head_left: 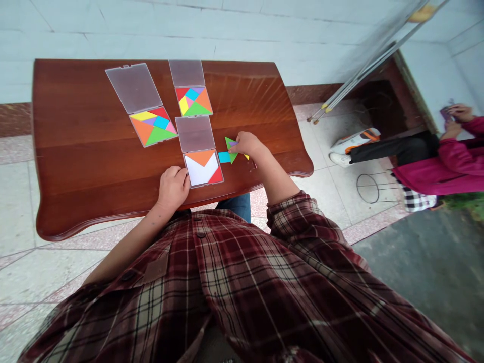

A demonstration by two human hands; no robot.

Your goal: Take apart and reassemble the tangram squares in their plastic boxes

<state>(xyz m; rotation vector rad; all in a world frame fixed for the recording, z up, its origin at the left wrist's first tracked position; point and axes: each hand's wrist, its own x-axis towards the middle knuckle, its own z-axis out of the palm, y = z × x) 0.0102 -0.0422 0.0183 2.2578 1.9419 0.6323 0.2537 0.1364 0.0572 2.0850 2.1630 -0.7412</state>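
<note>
Grip unclear: my R hand [247, 144] is over loose tangram pcs [224, 158] nr table's [94, 176] front edge; L hand [174, 187] by tray [197, 171], can't tell if holding. Orange [204, 157] + red triangles [217, 176] in, rest bare; left tangram [155, 128] + back tangram [194, 102] full.

A brown table [94, 181] bears three open tangram boxes [195, 133] and loose pieces [224, 157].

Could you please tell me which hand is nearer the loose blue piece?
Right: the right hand is beside the blue piece; the left hand is across the open case from it.
</note>
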